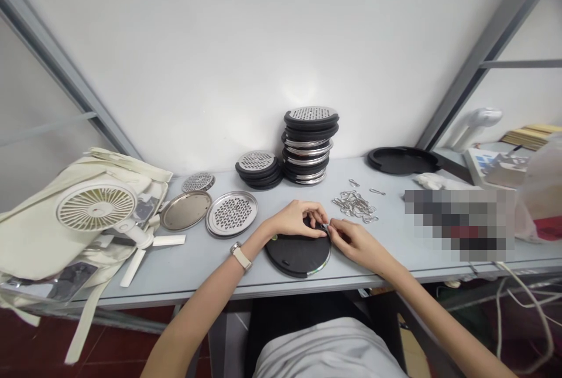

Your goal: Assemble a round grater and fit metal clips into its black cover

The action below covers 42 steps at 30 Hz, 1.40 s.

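**Fingertip work at a disc's rim**

A flat, round black disc is placed at lower centre. At its upper-right rim, the left hand and right hand are curled; what is gripped cannot be told. The disc is probably best steadied flat.

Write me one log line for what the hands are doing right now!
left hand: over black disc | right hand: at disc's right edge | metal clips: loose pile beyond right hand | tall stack: behind disc
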Motion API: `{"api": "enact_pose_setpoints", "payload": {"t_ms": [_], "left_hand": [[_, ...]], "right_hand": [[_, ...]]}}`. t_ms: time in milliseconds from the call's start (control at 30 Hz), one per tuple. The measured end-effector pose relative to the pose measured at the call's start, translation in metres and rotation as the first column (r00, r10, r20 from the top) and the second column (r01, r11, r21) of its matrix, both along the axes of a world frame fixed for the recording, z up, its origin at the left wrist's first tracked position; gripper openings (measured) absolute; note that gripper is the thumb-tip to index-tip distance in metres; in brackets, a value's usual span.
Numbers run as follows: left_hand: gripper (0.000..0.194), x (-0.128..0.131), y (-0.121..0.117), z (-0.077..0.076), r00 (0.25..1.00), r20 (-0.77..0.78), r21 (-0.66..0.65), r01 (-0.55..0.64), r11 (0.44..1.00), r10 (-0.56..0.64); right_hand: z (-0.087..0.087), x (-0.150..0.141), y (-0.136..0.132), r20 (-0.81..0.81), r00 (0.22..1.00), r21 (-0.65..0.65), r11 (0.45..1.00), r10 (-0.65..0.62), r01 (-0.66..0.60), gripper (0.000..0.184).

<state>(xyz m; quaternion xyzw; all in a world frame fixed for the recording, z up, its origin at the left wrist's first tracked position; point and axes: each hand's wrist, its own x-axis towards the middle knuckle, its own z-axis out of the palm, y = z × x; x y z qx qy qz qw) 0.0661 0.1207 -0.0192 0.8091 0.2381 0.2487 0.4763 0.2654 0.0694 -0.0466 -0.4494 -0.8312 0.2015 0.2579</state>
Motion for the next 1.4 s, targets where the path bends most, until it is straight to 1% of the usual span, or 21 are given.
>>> {"api": "enact_pose_setpoints", "payload": {"t_ms": [300,500,767,1067,1233,1400], "left_hand": [[0.026,0.0010,-0.0012,0.0018,1.000,-0.018,-0.005,-0.022,1.000,0.022],[0.026,0.0004,-0.0007,0.0017,0.999,-0.035,0.000,-0.011,1.000,0.011],[0.027,0.0000,0.0005,-0.0003,1.000,-0.021,0.009,0.010,1.000,-0.010],[0.028,0.0001,0.0008,-0.0012,0.999,-0.040,0.025,0.016,1.000,-0.015],[0.028,-0.0002,0.0013,-0.0009,0.999,-0.053,0.048,0.011,0.999,-0.008],[0.028,-0.0001,0.0011,-0.0005,0.999,-0.047,0.038,0.000,0.999,0.002]], "right_hand": [[-0.0020,-0.0005,-0.0008,-0.025,1.000,-0.004,1.000,-0.019,0.019,0.025],[-0.0009,0.0007,0.0007,0.000,1.000,-0.007,1.000,0.017,-0.017,0.028],[-0.0002,0.0011,0.0011,-0.012,0.999,-0.022,0.999,0.037,-0.037,0.029],[-0.0017,0.0022,0.0002,-0.001,0.999,-0.021,0.999,0.049,-0.049,0.019],[-0.0015,0.0025,0.0012,0.008,0.998,-0.028,0.998,0.065,-0.064,0.018],[0.0018,0.0032,0.0009,0.011,0.996,-0.030,0.996,0.086,-0.086,0.020]]}}
